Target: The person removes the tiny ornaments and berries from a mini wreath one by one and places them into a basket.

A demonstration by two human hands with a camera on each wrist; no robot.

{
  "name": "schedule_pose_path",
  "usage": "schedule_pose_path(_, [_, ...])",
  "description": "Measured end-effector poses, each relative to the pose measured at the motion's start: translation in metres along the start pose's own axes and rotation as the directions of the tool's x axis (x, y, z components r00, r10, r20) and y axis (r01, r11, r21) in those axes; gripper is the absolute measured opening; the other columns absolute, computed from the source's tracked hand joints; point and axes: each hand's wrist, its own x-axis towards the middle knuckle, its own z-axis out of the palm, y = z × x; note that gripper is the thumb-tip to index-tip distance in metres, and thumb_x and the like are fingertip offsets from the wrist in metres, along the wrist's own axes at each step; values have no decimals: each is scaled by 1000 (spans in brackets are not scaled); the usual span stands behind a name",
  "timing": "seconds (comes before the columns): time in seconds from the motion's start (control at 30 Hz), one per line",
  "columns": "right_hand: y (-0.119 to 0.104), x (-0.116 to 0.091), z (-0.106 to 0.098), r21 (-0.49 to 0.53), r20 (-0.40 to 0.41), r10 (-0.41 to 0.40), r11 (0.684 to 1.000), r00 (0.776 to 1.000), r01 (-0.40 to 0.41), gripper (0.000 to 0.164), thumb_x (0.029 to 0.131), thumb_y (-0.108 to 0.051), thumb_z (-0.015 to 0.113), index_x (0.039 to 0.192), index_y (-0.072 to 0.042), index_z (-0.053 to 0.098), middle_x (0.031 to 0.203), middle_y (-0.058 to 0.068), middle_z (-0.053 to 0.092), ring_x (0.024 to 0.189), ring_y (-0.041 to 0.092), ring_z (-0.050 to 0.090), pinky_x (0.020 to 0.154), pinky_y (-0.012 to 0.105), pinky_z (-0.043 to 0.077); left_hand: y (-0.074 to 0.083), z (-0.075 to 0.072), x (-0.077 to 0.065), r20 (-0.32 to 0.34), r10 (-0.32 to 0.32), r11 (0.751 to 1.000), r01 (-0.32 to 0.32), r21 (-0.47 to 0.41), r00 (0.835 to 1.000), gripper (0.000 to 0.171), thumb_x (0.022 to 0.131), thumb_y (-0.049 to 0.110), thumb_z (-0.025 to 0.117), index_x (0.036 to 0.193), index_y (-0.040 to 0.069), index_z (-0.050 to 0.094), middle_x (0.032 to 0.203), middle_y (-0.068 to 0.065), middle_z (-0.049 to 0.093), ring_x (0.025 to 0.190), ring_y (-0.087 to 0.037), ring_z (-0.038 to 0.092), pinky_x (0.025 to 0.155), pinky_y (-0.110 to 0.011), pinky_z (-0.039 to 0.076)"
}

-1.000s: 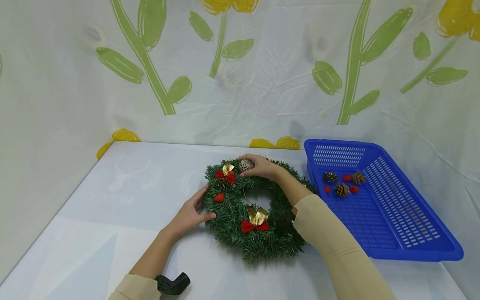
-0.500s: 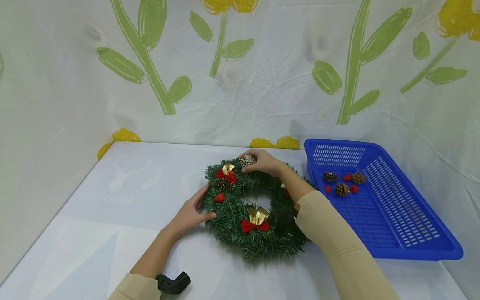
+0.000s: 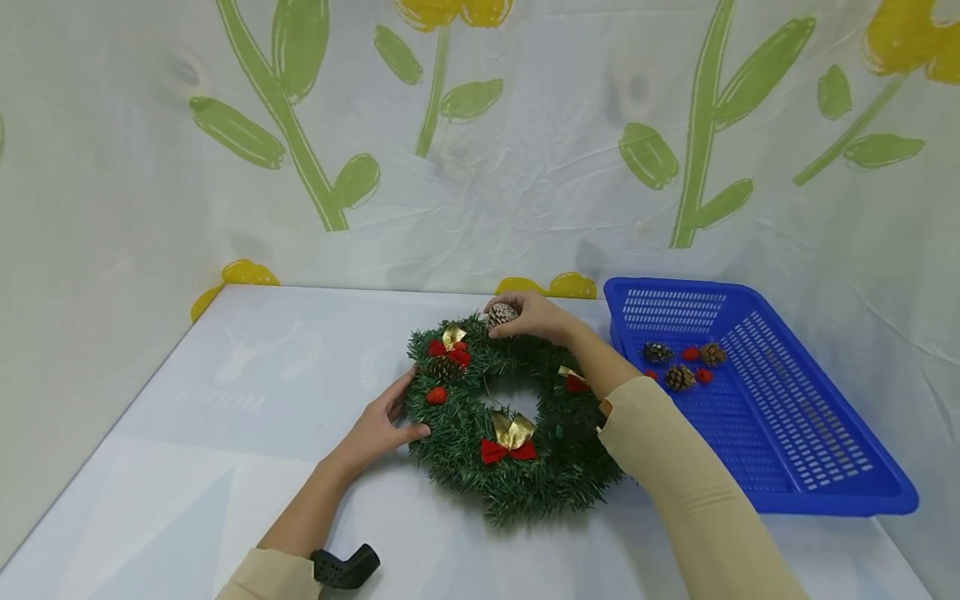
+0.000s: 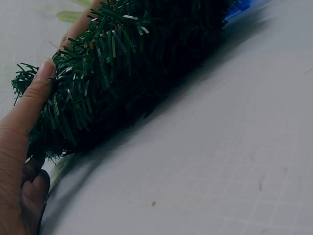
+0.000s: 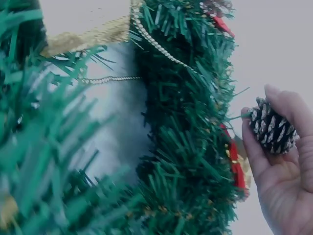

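Note:
A green wreath [image 3: 457, 433] lies on the table. My left hand [image 3: 378, 429] grips its left edge, the thumb [image 4: 45, 73] on the upper side and the other fingers lower down. My right hand [image 3: 542, 318] pinches a white-tipped pine cone [image 5: 272, 128] between thumb and fingers, at the wreath's far rim. One thin green sprig reaches toward the cone in the right wrist view. Red and gold bows [image 3: 508, 442], a red berry [image 3: 437, 396] and another pine cone [image 3: 447, 367] decorate the wreath. My right forearm covers part of its right side.
To the right stands a blue plastic basket [image 3: 750, 467] with several pine cones [image 3: 680, 377] and red berries [image 3: 703, 377] in it. Flower-printed cloth [image 3: 555, 183] rises behind the table. A gold bead string [image 5: 156, 44] crosses the wreath's middle.
My right hand has moved the pine cone a little away and to the right, up off the wreath. More of the bow on the right side now shows. My left hand stays put.

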Motion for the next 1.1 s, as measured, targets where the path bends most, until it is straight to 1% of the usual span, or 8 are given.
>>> schedule_pose_path(0.17, [-31, -19, -2, 9, -2, 29, 1000, 1000, -29, 44, 84, -1, 68, 125, 7, 53, 146, 23, 37, 119, 39, 48, 95, 49, 48, 0, 1, 0, 1, 1, 1000, -1, 14, 1000, 95, 80, 34, 76, 152, 9, 19, 157, -16, 16, 141, -39, 18, 113, -51, 25])
schedule_pose_path(0.37, [-19, -18, -14, -11, -21, 5, 1000, 1000, -6, 44, 83, -8, 71, 124, 0, 58, 149, 19, 34, 138, 33, 30, 101, 46, 45, 0, 1, 0, -3, -8, 1000, 8, 11, 1000, 95, 80, 32, 76, 152, 9, 19, 157, -16, 15, 141, -39, 18, 113, -51, 25])
schedule_pose_path(0.47, [-15, -18, -21, -2, -19, -6, 1000, 1000, 6, 44, 82, -8, 73, 123, -1, 59, 145, 15, 39, 125, 26, 41, 90, 38, 48, 0, 1, 0, -3, -7, 1000, 7, 14, 1000, 95, 80, 31, 76, 152, 9, 19, 157, -17, 15, 141, -39, 18, 113, -51, 25])
schedule_pose_path(0.57, [-19, -23, -28, -26, -18, 10, 1000, 1000, -10, 43, 82, -10, 74, 122, -5, 60, 143, 11, 42, 113, 21, 44, 82, 33, 46, -1, 1, 1, -7, -2, 1000, 2, 22, 1000, 95, 80, 30, 76, 152, 8, 19, 156, -17, 16, 141, -40, 19, 113, -51, 25])
schedule_pose_path(0.7, [-22, -31, -38, -59, -22, 27, 998, 999, -28, 43, 81, -13, 75, 121, -8, 60, 137, 10, 47, 110, 20, 46, 85, 40, 48, -2, 1, 2, -6, 4, 999, -3, 36, 1000, 93, 81, 29, 76, 152, 7, 19, 156, -18, 16, 141, -39, 18, 112, -52, 26])
schedule_pose_path(0.8, [-25, -38, -44, -78, -35, 25, 997, 999, -27, 44, 80, -15, 77, 120, -9, 62, 117, 7, 52, 92, 19, 45, 77, 39, 46, -3, 1, 3, -1, 10, 999, -10, 45, 1000, 93, 81, 29, 75, 152, 7, 19, 156, -18, 16, 141, -40, 18, 112, -53, 27])
schedule_pose_path(0.93, [-30, -48, -48, -114, -28, 11, 993, 1000, -15, 45, 79, -19, 78, 120, -12, 62, 96, 2, 44, 77, 17, 34, 66, 33, 36, -2, 0, 3, -9, 6, 999, -5, 39, 1000, 94, 80, 31, 76, 152, 7, 19, 156, -17, 17, 141, -40, 19, 112, -53, 26])
schedule_pose_path(1.1, [-36, -62, -54, -140, -3, -7, 990, 1000, 6, 47, 80, -21, 77, 124, -12, 61, 106, 4, 52, 78, 17, 36, 66, 32, 38, -3, 0, 3, -2, 5, 1000, -5, 23, 1000, 94, 81, 29, 76, 152, 8, 19, 157, -15, 16, 141, -39, 18, 113, -51, 25])
